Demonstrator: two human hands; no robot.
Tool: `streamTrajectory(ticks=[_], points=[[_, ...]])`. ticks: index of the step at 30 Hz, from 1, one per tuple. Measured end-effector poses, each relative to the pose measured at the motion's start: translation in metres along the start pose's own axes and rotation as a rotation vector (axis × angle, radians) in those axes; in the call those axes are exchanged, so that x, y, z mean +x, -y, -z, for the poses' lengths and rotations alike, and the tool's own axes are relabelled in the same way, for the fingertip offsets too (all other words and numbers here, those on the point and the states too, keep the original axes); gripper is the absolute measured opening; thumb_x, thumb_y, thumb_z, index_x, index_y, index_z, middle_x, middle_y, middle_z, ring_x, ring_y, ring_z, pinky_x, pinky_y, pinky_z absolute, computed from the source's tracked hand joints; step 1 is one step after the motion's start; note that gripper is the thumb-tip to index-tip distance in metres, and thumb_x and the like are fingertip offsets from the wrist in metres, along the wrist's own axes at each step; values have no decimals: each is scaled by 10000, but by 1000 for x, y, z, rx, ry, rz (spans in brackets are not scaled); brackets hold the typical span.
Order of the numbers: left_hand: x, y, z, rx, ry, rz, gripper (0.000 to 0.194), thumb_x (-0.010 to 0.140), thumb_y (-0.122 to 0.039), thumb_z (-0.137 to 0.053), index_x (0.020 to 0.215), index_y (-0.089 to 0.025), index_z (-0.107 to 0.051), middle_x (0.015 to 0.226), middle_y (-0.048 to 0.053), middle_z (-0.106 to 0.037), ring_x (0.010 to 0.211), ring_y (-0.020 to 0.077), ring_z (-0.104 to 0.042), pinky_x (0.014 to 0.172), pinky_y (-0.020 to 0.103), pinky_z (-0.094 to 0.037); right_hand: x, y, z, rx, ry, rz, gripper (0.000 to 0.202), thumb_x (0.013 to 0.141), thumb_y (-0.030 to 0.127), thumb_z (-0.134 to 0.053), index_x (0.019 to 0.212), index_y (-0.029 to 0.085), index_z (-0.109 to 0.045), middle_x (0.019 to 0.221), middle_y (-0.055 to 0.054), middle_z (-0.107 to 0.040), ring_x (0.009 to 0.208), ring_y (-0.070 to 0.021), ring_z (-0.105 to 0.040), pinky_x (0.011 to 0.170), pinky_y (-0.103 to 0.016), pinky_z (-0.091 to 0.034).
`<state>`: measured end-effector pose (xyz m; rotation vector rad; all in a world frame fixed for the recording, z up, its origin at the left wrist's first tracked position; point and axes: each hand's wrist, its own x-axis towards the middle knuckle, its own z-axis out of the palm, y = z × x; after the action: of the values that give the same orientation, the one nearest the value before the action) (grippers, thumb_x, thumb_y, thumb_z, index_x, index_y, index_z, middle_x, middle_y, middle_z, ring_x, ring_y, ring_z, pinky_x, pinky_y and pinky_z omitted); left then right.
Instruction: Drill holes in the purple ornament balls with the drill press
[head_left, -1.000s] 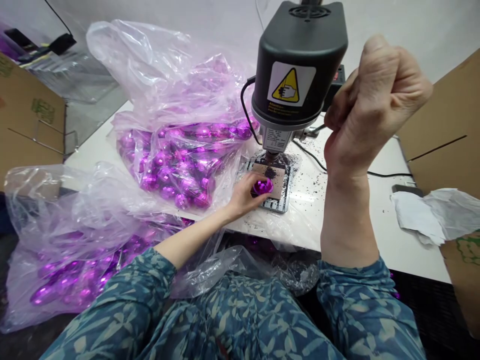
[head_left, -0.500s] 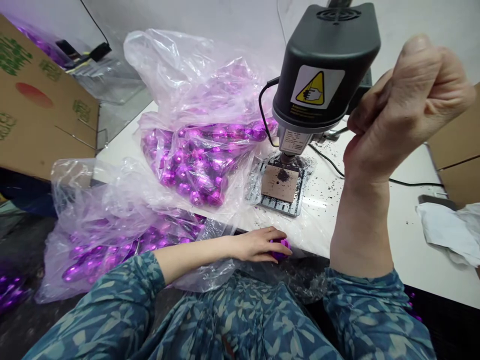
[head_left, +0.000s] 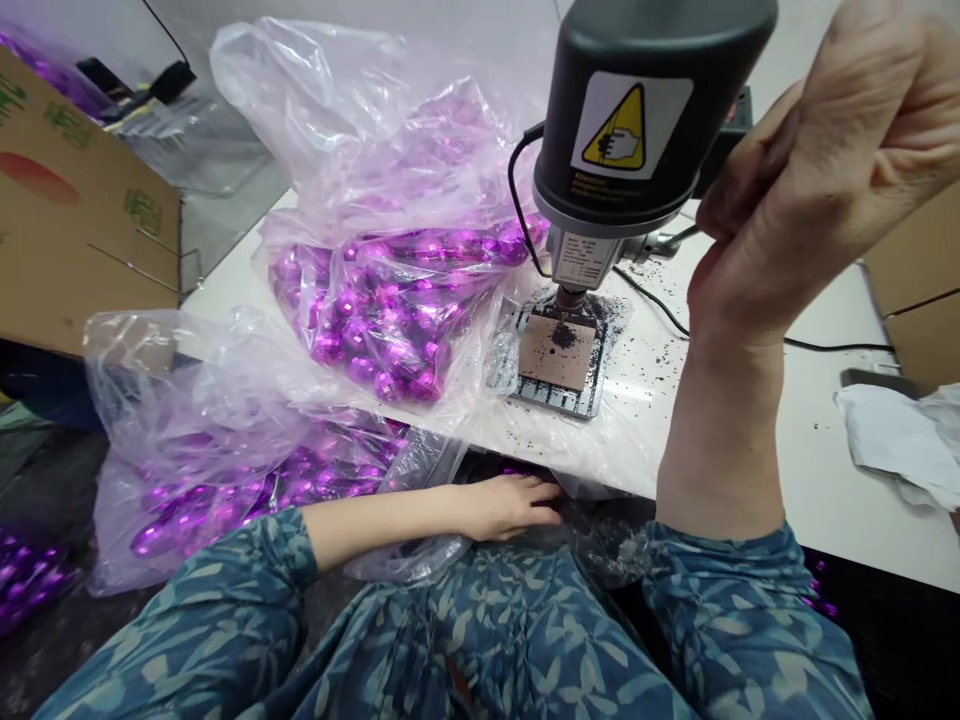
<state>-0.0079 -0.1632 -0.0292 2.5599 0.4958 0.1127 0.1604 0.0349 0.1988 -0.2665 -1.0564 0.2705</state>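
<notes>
My left hand (head_left: 514, 505) is low at the table's front edge, over dark plastic, palm down with its fingers apart; no ball shows in it. At the upper right my right hand (head_left: 832, 170) is closed round the drill press lever (head_left: 679, 238), at the side of the black drill press (head_left: 637, 120) with its yellow warning label. Beneath the drill a wooden block (head_left: 553, 362) with a small hole and dark shavings lies on the metal base plate (head_left: 574, 402). Shiny purple balls (head_left: 382, 330) fill a clear bag left of the drill.
A second bag of purple balls (head_left: 277, 490) hangs at the table's front left. A cardboard box (head_left: 82, 230) stands at the far left. On the white table (head_left: 810, 480), a black cable (head_left: 652, 300) runs rightward towards a crumpled white cloth (head_left: 892, 430).
The purple ball that was under my left hand no longer shows there, and that hand has moved slightly left and down. The view has shifted; my right hand stays on the lever.
</notes>
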Motion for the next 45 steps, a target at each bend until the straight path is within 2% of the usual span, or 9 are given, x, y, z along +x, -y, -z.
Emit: streamTrajectory(ticks=[3, 6, 10, 14, 23, 28, 33, 39, 45], points=[[-2, 26, 34, -135, -468, -51, 276, 923, -45, -513, 1063, -196, -696, 1153, 124, -773, 1106, 238, -737, 927, 347, -619, -1, 5, 2, -23, 22, -3, 477, 758, 555, -739, 571, 257, -416, 447, 88, -325, 368, -70, -316, 472, -321, -187], [-3, 67, 82, -91, -768, 186, 298, 894, 2, -437, 965, -194, -650, 983, 91, -761, 981, 214, -739, 873, 354, -622, -2, 8, 6, -68, 61, -38, 474, 799, 545, -732, 577, 243, -441, 446, 86, -364, 383, -71, -366, 477, -304, -213], [-5, 112, 137, 199, -640, 687, 298, 863, 22, -477, 998, -163, -668, 1003, 126, -752, 1031, 277, -725, 952, 443, -604, -3, 7, 9, -74, 76, -17, 492, 864, 515, -730, 562, 237, -459, 441, 89, -388, 379, -71, -364, 460, -304, -216], [-8, 123, 162, 564, -409, 906, 369, 908, 2, -473, 1162, -120, -711, 1281, 233, -711, 1395, 402, -587, 1134, 555, -504, -3, 6, 8, -73, 73, -4, 523, 870, 553, -729, 554, 230, -467, 441, 82, -403, 376, -61, -344, 453, -306, -224], [-7, 157, 166, 720, -289, 879, 408, 899, -58, -509, 1224, -58, -757, 1220, 253, -746, 1388, 475, -564, 1194, 734, -361, -6, 12, 6, -74, 60, -11, 600, 851, 694, -700, 556, 247, -431, 455, 76, -364, 384, -64, -307, 449, -317, -207], [-2, 175, 170, 701, -148, 809, 313, 850, -47, -587, 1091, -68, -787, 1213, 269, -717, 1264, 456, -624, 1068, 611, -482, -7, 11, 5, -147, 58, 6, 634, 828, 750, -680, 538, 271, -381, 436, 72, -344, 367, -79, -282, 433, -334, -203], [-10, 157, 179, 596, -242, 641, 393, 856, -123, -703, 1248, -103, -693, 1269, 224, -690, 1236, 382, -630, 1069, 503, -516, -8, 13, 6, -143, 66, 21, 608, 854, 663, -725, 560, 270, -367, 443, 80, -346, 364, -74, -244, 423, -338, -206], [8, 100, 153, -226, -748, 400, 523, 880, -259, -756, 1367, -205, -574, 1309, 123, -693, 1156, 262, -683, 1049, 444, -556, -10, 14, 4, -178, 57, 43, 619, 863, 671, -701, 554, 262, -354, 444, 81, -336, 373, -76, -266, 428, -329, -220], [41, 89, 142, -1124, -955, 610, 412, 852, -372, -858, 1077, -192, -563, 963, 45, -748, 803, 146, -701, 770, 296, -574, -11, 17, 5, -194, 76, 20, 629, 882, 735, -621, 569, 265, -343, 452, 75, -339, 384, -74, -269, 436, -328, -221]])
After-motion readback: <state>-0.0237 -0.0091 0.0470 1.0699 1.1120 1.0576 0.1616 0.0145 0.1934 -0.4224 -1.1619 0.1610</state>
